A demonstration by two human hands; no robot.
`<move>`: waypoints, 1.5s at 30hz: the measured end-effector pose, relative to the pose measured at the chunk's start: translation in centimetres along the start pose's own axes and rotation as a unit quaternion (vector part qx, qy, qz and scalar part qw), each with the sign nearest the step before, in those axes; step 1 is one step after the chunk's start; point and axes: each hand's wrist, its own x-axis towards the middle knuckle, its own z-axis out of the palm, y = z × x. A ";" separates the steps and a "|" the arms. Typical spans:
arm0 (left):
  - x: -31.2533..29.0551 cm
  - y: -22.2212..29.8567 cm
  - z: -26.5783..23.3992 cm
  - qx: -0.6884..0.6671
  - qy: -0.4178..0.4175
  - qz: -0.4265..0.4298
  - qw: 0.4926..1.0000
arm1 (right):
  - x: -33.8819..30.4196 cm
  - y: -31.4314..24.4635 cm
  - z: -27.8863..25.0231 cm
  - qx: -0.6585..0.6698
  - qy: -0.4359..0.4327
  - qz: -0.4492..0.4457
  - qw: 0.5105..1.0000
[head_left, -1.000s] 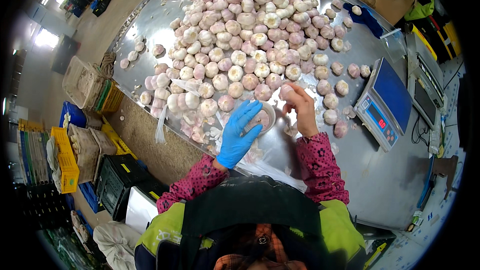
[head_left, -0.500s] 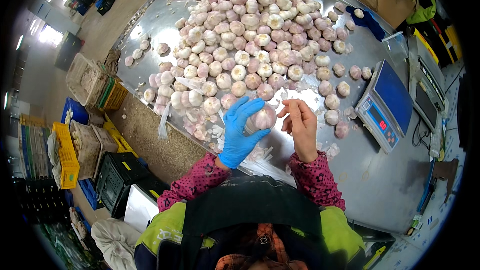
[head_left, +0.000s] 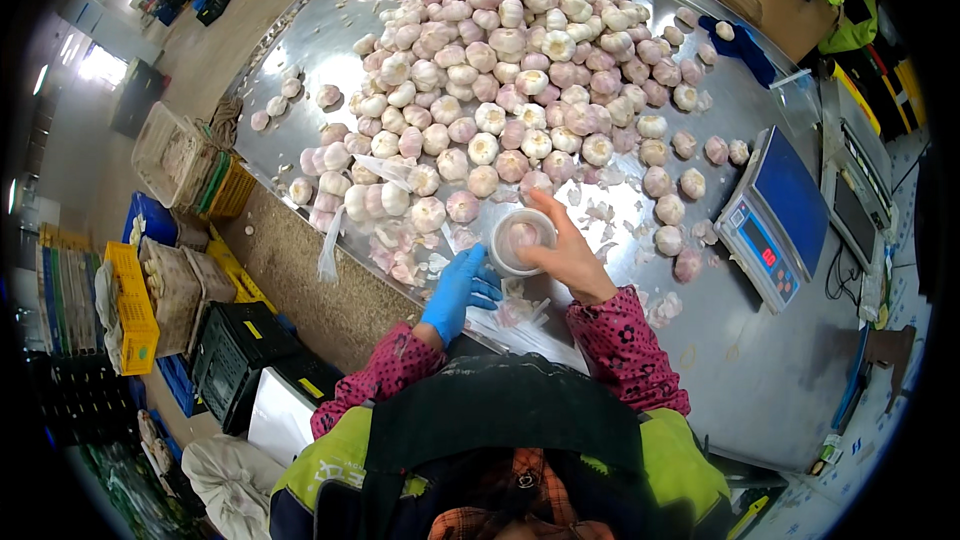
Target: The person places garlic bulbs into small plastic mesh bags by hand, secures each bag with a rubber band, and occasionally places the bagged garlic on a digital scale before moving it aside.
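Note:
My right hand (head_left: 572, 255) is closed round a clear round plastic cup (head_left: 500, 258), thumb at its near side and fingers along its far right side. Something pale pink shows in the cup or through its bottom; which, I cannot tell. Just left of the cup is my left hand (head_left: 462, 290) in a blue glove, fingers apart and loosely bent, with no bulb visible in it. Its fingertips come close to the cup's side; contact is unclear. Beyond both hands rises a large heap of garlic bulbs (head_left: 500, 45) on the metal table (head_left: 760, 380).
A digital scale (head_left: 790, 190) with a blue plate stands on the right. Loose garlic skins (head_left: 395, 255) and thin clear plastic (head_left: 525, 335) lie near my hands. Single bulbs line the heap's right side. Crates, one a yellow crate (head_left: 130, 310), stand on the floor to the left.
The garlic bulb in my left hand no longer shows there. The left hand has drawn back toward me. My right hand has moved left and now grips the clear cup.

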 end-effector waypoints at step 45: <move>5.5 -8.7 11.2 0.170 -0.150 -0.102 0.969 | -14.8 7.2 -4.0 0.010 0.294 0.024 0.956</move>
